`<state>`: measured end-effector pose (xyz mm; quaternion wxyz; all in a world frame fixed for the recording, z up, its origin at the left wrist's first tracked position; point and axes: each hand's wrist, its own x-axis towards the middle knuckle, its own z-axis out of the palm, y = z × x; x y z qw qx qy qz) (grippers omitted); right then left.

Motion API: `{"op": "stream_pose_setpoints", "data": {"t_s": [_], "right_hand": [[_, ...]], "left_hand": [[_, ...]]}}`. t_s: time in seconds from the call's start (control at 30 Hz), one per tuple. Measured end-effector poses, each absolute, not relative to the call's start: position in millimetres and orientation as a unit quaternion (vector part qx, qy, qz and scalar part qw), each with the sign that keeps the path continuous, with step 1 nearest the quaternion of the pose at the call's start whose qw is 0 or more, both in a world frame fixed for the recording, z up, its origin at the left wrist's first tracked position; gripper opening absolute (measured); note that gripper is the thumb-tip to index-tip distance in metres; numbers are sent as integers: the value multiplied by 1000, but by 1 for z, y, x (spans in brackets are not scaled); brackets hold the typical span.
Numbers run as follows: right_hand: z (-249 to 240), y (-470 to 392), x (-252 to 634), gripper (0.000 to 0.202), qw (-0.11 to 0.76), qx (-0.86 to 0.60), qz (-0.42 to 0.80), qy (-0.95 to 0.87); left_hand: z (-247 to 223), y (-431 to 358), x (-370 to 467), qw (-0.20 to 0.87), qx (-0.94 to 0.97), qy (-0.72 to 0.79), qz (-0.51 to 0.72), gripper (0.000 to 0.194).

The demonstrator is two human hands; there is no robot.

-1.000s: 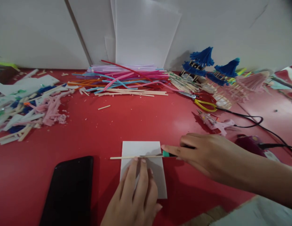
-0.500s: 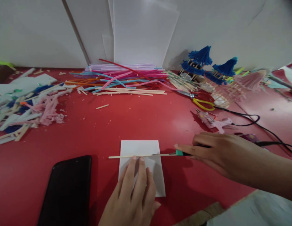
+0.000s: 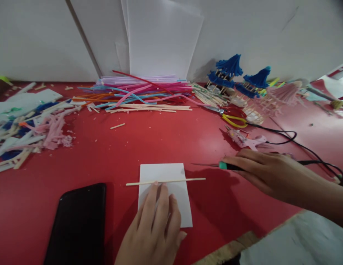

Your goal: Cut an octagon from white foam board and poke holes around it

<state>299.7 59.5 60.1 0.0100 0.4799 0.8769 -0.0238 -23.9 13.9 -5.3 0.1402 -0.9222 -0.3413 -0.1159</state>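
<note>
A thin wooden stick [image 3: 193,179] lies crosswise over a white card [image 3: 174,171] on the red table [image 3: 149,143]. My left hand [image 3: 157,224] rests on the card, fingers spread a little, the fingertips touching the stick near its middle. Over the table to the right, my right hand [image 3: 256,167] is closed round a tool with a green collar and a thin pointed metal tip [image 3: 206,164]. That tip points left, behind the stick's right end and apart from it.
A black phone [image 3: 77,224] lies at the left. Coloured pipe cleaners [image 3: 143,88] and sticks line the back. Scraps [image 3: 49,129] are heaped far left. Yellow-handled scissors [image 3: 233,120], a glue gun [image 3: 243,139], cables and small blue-roofed models [image 3: 229,66] stand or lie right.
My right hand has lifted the tool away from the stick, moving back and to the right. My left hand stays on the stick and card. The whole view has shifted slightly.
</note>
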Motion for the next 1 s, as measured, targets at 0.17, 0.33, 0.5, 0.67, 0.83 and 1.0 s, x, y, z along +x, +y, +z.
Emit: {"op": "stream_pose_setpoints", "data": {"t_s": [0.17,0.33,0.5,0.67,0.83,1.0], "right_hand": [[39,50,287,32,-85,573,-57,813],[41,54,255,18,-124,571,-153,797],[38,73,228,14,-139,533,-228,803],[37,81,225,7,-92,580,-214,781],[47,79,244,10,-130,618,-189,752],[42,77,265,16,-154,646,-164,729]], "left_hand": [[-5,15,-23,135,-922,-341,-120,47],[7,20,-22,90,-939,-309,-117,50],[36,44,-36,64,-950,-278,-128,45],[38,80,-72,3,-935,-336,-115,47],[22,89,-87,-88,-924,-366,-68,79],[28,87,-75,-84,-948,-301,-55,82]]}}
